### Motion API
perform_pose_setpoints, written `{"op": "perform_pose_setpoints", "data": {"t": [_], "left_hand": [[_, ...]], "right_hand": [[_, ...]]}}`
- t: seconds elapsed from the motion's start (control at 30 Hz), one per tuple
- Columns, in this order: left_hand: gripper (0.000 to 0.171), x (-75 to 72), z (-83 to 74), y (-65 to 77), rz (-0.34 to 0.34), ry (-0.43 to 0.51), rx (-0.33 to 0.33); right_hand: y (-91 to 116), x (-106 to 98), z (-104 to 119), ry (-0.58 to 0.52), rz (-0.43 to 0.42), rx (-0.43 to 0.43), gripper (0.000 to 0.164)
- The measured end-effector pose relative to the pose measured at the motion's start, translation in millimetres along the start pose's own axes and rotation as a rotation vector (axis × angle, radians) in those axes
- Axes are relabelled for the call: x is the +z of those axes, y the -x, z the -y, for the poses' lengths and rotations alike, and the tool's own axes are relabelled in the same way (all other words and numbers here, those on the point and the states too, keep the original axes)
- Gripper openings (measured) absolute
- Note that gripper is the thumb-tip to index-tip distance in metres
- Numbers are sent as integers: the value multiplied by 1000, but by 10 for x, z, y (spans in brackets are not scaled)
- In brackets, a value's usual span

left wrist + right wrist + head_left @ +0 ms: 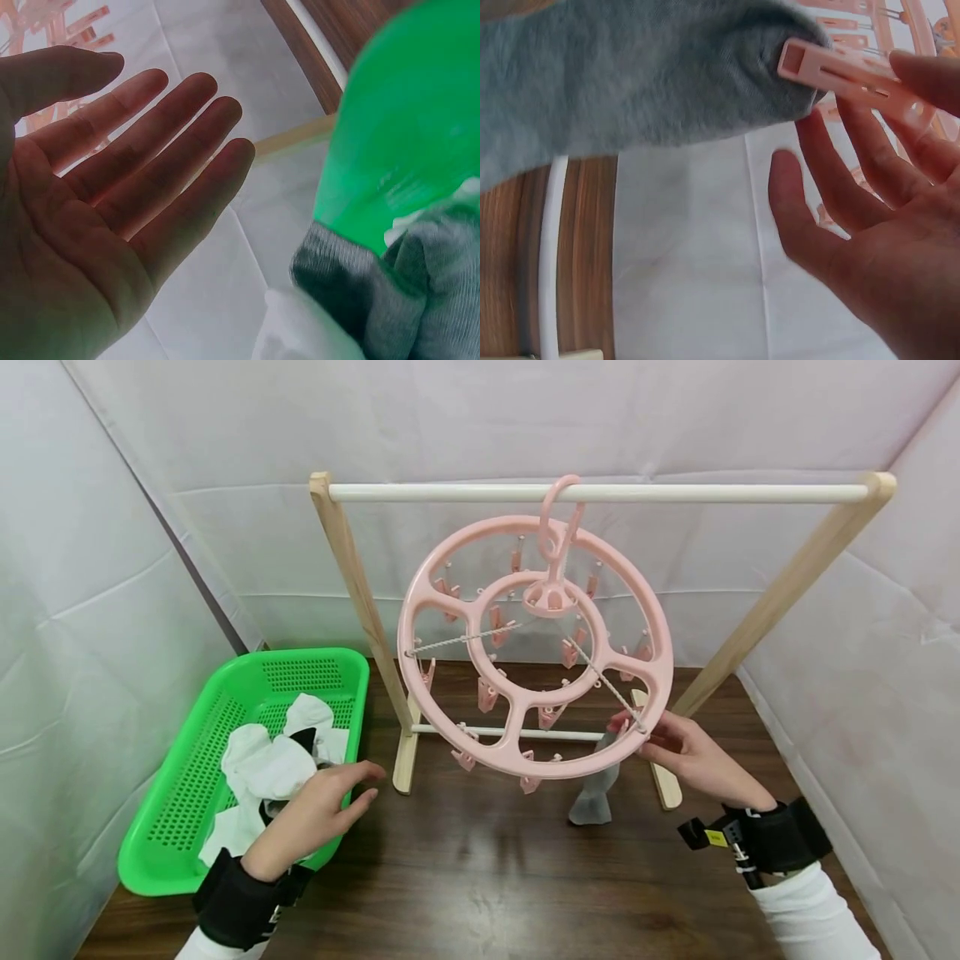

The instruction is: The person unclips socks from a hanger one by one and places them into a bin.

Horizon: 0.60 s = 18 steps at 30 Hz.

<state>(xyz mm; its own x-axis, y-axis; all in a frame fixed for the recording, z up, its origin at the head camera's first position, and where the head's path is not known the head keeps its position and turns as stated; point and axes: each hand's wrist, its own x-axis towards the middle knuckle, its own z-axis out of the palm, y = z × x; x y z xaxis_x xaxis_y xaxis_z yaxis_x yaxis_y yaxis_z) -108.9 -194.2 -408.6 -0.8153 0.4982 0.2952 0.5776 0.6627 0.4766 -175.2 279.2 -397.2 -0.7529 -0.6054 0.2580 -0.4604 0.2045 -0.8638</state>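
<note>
My right hand [693,756] is at the right front edge of a round pink clip hanger [510,753], pinching a pink clothespin [847,75] between thumb and fingers. The far end of that clothespin bites the edge of a grey sock [667,82], which hangs below the ring in the head view. My left hand [318,806] hovers by the right rim of a green basket [176,802], holding nothing; its fingers are extended in the left wrist view. White socks [281,768] with dark patches lie in the basket, and a grey sock [442,277] shows there too.
The hanger hooks over the white bar [712,493] of a wooden rack [780,597]. Several other pink clothespins [487,695] dangle from the rings. A lower white rail [517,734] joins the rack's feet on the brown floor [480,877]. White cloth walls [862,693] surround it.
</note>
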Motion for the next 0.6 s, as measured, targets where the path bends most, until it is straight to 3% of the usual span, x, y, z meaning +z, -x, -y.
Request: {"op": "perform_pose_setpoints", "data": {"t": [0.2, 0.37, 0.6], "left_hand": [[19, 110, -25, -25, 38, 27, 44], [17, 301, -56, -51, 61, 56, 88], [16, 598, -179, -145, 81, 115, 138]], "right_hand": [[75, 46, 60, 45, -33, -5, 37], [156, 143, 154, 79, -86, -7, 40], [234, 268, 296, 134, -130, 68, 36]]}}
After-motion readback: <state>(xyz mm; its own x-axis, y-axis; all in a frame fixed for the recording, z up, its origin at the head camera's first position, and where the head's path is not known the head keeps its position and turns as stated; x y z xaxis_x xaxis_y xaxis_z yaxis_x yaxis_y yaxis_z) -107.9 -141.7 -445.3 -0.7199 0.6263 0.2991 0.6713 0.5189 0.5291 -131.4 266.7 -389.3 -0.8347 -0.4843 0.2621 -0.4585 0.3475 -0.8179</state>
